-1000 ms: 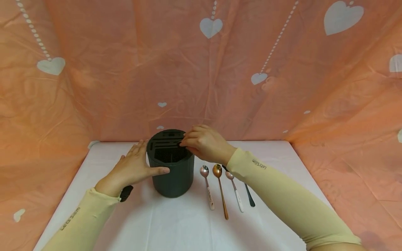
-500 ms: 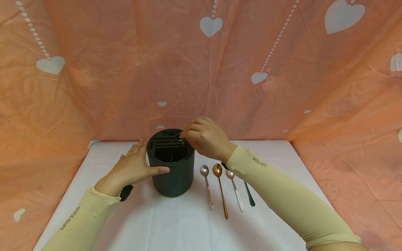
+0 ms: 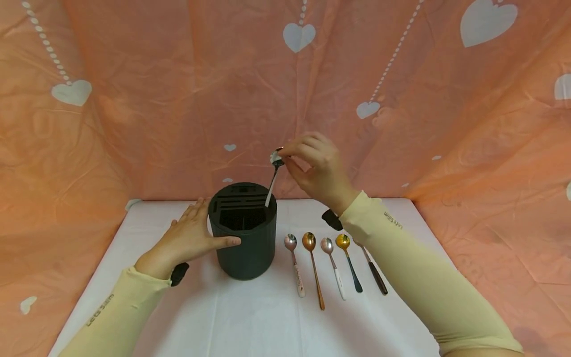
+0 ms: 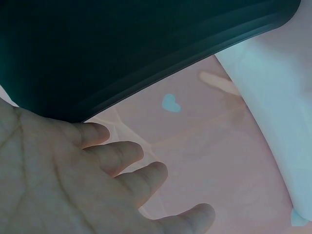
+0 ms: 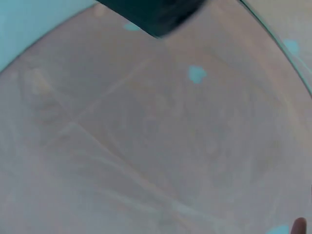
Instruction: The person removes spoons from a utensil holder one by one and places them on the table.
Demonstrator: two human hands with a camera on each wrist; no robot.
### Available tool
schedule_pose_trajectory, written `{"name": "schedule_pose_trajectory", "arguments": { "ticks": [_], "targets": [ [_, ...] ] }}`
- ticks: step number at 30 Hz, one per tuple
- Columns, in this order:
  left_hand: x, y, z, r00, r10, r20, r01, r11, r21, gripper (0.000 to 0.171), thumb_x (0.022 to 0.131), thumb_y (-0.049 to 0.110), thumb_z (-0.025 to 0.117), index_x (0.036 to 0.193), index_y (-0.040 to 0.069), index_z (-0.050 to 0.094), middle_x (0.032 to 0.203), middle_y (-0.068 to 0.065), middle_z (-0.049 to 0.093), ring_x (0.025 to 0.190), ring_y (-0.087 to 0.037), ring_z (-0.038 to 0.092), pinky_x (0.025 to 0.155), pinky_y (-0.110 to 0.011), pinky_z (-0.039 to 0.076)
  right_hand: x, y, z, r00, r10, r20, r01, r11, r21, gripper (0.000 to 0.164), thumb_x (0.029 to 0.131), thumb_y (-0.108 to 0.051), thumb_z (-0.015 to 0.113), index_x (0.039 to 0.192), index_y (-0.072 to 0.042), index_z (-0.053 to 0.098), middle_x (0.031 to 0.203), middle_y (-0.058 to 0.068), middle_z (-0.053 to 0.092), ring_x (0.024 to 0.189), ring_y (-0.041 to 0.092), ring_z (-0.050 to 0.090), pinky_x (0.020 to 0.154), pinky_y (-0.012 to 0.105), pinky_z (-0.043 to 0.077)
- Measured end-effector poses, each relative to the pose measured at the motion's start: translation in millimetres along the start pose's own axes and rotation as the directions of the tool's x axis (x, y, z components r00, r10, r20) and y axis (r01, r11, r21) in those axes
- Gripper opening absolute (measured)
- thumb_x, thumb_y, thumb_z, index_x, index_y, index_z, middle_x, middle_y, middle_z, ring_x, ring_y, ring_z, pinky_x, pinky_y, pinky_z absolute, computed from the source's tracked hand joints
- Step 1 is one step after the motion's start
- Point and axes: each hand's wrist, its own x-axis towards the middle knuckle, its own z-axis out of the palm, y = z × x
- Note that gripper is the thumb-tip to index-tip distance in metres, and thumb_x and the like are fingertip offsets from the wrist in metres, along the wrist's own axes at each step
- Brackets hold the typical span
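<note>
My right hand [image 3: 316, 171] pinches a silver spoon [image 3: 276, 159] by its bowl, between thumb and fingertips. The spoon hangs with its handle downward, the lower end overlapping the right side of the dark green holder's slotted top. That round holder [image 3: 247, 258] stands upright on the table. Against its left side rests my left hand [image 3: 192, 238], thumb across the front and the other fingers extended. In the left wrist view, the fingers [image 4: 146, 183] stretch loosely beside the holder wall [image 4: 146, 53]. The right wrist view catches only a fingertip [image 5: 299, 226] and a holder corner [image 5: 156, 19].
Right of the holder several spoons lie in a row, bowls away from me: one with a pink-white handle [image 3: 298, 281], a gold one [image 3: 315, 277], a white-handled one [image 3: 338, 281], one with a gold bowl [image 3: 343, 241], and a dark-brown-handled one [image 3: 377, 277]. Orange cloth [image 3: 267, 99] hangs behind.
My right hand has risen from the holder's top and shifted right, drawing the spoon upward so that its handle shows. The left hand and holder have stayed put.
</note>
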Motion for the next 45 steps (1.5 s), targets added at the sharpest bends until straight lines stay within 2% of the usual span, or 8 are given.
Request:
{"name": "schedule_pose_trajectory", "arguments": {
  "ticks": [6,10,13,19,27,33,41,45],
  "targets": [
    [-0.9,-0.9,-0.2,1.0,0.011,-0.013,-0.011,1.0,-0.017,0.141,0.065,0.09,0.06,0.16,0.002,0.003,0.162,-0.028,0.006,0.147,-0.048,0.01,0.103,-0.079,0.012,1.0,10.1,-23.4,0.995,0.073,-0.075,-0.073,0.997,0.003,0.011,0.088,0.002,0.072,0.095,-0.004,0.076,0.097,0.007,0.074,0.092,0.023,0.065,0.085,0.035,0.05],
    [-1.7,-1.5,-0.6,1.0,0.014,-0.022,-0.014,1.0,-0.022,0.14,0.065,0.09,0.061,0.16,0.005,0.003,0.162,-0.027,0.006,0.147,-0.047,0.009,0.102,-0.079,0.011,-13.8,17.8,-34.3,0.987,0.16,0.004,-0.16,0.987,-0.018,0.011,0.088,0.002,0.071,0.095,-0.005,0.077,0.098,0.005,0.074,0.092,0.022,0.065,0.082,0.036,0.05],
    [-1.6,-1.8,-0.3,0.999,0.019,-0.028,-0.02,1.0,-0.024,0.14,0.065,0.09,0.061,0.16,0.005,0.004,0.162,-0.027,0.007,0.147,-0.047,0.01,0.103,-0.079,0.012,-30.1,23.7,-42.4,0.958,0.266,0.105,-0.263,0.964,-0.038,0.014,0.088,0.002,0.071,0.095,-0.007,0.077,0.1,0.004,0.073,0.095,0.021,0.064,0.082,0.039,0.05],
    [-2.5,-2.3,-1.1,1.0,0.018,-0.016,-0.019,1.0,-0.021,0.141,0.065,0.09,0.061,0.16,0.003,0.003,0.162,-0.027,0.006,0.147,-0.047,0.009,0.103,-0.078,0.01,-70.4,33.9,-56.9,0.845,0.438,0.307,-0.435,0.897,-0.082,0.016,0.087,0.002,0.072,0.093,-0.012,0.078,0.102,0.003,0.071,0.105,0.024,0.062,0.088,0.045,0.049],
    [-2.4,-0.3,-0.5,1.0,0.001,0.0,-0.001,1.0,-0.008,0.143,0.065,0.09,0.061,0.159,-0.001,0.002,0.162,-0.028,0.006,0.147,-0.048,0.008,0.105,-0.077,0.01,-119.4,47.9,-68.4,0.722,0.507,0.471,-0.517,0.848,-0.121,0.016,0.085,0.002,0.072,0.092,-0.012,0.077,0.098,0.001,0.07,0.099,0.023,0.062,0.089,0.047,0.048],
    [-2.2,0.8,1.4,1.0,-0.002,0.007,0.002,1.0,-0.014,0.143,0.065,0.089,0.062,0.159,0.0,0.001,0.163,-0.027,0.006,0.147,-0.047,0.007,0.106,-0.075,0.009,-156.3,55.4,-79.9,0.583,0.587,0.561,-0.615,0.771,-0.167,0.019,0.087,0.0,0.07,0.093,-0.016,0.077,0.094,-0.007,0.071,0.097,0.019,0.063,0.087,0.047,0.049],
    [-2.1,-0.2,1.1,1.0,0.0,0.008,0.0,1.0,0.0,0.143,0.065,0.09,0.06,0.159,-0.001,0.002,0.162,-0.027,0.005,0.147,-0.048,0.008,0.106,-0.076,0.01,-192.0,71.7,-94.1,0.472,0.643,0.603,-0.639,0.721,-0.269,0.016,0.086,-0.002,0.07,0.089,-0.017,0.077,0.085,-0.002,0.072,0.086,0.016,0.065,0.083,0.047,0.052],
    [-2.2,-0.4,1.1,1.0,0.004,0.009,-0.004,1.0,-0.005,0.142,0.066,0.089,0.061,0.159,0.0,0.001,0.163,-0.027,0.005,0.147,-0.048,0.008,0.106,-0.076,0.009,-205.5,76.1,-101.2,0.431,0.665,0.61,-0.642,0.701,-0.311,0.019,0.085,-0.001,0.069,0.087,-0.018,0.077,0.082,-0.004,0.071,0.082,0.015,0.064,0.079,0.045,0.053]
  ]
}}
